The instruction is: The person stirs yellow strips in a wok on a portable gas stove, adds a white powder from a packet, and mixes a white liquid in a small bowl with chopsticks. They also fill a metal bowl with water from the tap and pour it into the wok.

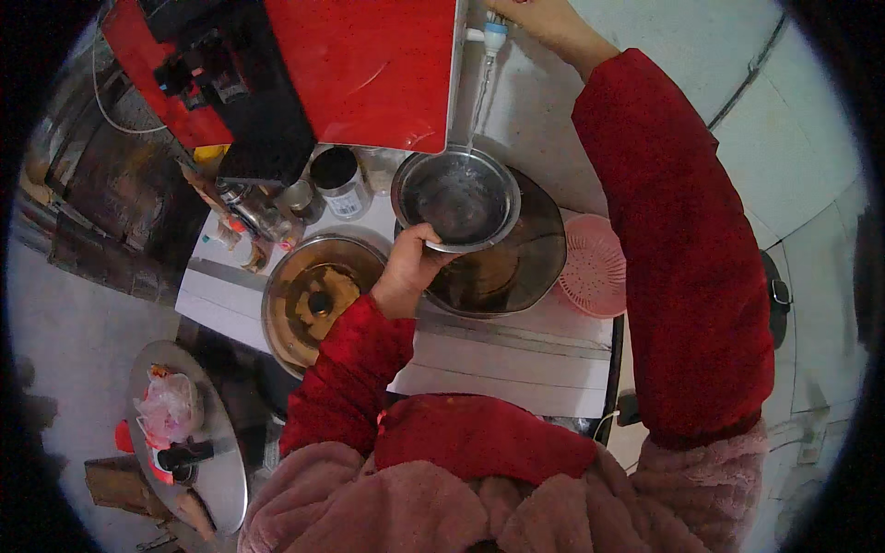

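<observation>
My left hand (408,266) holds the near rim of a stainless steel bowl (456,197), thumb over the edge. A thin stream of water (482,97) falls into the bowl from a white and blue tap (494,38) beside a red panel. At the top edge my right hand (543,21) is on the tap's top, its fingers partly cut off by the frame. Under the bowl lies a dark, glassy round lid or pan (536,238). To the left of my left wrist sits a round steel-rimmed vessel or lid (276,290) with a dark knob in its middle.
A pink plastic colander (593,266) stands at the right of the white counter (511,373). Several jars, one a black-lidded jar (339,180), line the back under the red cabinet (366,69). At lower left, a round metal tray (228,477) bears a plastic bag (169,408).
</observation>
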{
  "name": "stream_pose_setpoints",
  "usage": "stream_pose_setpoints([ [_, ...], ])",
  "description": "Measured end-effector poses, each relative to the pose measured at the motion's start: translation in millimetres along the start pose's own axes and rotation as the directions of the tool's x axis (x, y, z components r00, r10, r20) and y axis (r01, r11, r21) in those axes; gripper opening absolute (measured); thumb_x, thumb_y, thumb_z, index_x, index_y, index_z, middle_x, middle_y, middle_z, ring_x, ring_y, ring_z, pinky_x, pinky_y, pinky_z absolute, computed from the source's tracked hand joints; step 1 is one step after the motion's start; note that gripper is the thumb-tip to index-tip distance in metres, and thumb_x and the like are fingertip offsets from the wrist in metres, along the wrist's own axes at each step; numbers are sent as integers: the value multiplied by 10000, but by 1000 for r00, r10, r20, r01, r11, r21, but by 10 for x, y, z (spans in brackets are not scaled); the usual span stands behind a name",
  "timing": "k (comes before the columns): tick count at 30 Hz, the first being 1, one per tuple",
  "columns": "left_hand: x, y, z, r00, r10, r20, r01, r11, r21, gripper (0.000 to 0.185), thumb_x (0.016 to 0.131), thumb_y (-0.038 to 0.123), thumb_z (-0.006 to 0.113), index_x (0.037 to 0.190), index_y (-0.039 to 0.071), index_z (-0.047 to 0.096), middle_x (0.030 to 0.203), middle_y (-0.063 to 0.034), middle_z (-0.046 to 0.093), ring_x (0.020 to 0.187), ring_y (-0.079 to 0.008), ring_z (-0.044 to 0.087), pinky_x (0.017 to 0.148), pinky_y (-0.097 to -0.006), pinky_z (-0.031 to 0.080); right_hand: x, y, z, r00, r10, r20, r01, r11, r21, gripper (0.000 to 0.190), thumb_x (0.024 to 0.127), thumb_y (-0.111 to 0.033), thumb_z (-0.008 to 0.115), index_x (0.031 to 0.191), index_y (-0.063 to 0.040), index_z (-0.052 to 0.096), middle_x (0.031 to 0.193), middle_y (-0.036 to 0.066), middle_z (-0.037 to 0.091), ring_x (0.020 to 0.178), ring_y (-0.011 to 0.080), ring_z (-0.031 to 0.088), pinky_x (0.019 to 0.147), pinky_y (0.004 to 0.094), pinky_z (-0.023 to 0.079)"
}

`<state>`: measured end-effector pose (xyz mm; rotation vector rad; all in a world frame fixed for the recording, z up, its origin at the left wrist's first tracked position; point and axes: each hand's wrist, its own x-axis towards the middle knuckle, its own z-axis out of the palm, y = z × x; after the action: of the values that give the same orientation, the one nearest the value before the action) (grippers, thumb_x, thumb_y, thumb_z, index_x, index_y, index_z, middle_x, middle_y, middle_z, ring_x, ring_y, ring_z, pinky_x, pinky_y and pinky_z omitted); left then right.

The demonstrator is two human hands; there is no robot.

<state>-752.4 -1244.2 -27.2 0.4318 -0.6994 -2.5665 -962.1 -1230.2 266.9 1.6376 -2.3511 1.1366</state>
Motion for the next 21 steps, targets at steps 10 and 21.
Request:
stream_pose_setpoints([
  [10,-52,-11,130,1000,17,19,-17,1000,6,588,686,21,535,1260,-67,438,1261,-203,531,1100,-370,586,932,-481,536,-64,266,75,908,-397,-134,336,881,-334,359,933,-191,497,1242,-26,578,1203,222,598,1066,402,574,909,460,464],
  [21,-75,-46,92,998,35,-46,-32,997,75,532,762,1,540,1279,-57,430,1273,-192,524,1113,-353,574,938,-478,532,-146,100,61,957,-279,-75,184,789,-587,232,865,-135,486,1015,-50,640,987,186,666,918,360,640,797,468,497],
])
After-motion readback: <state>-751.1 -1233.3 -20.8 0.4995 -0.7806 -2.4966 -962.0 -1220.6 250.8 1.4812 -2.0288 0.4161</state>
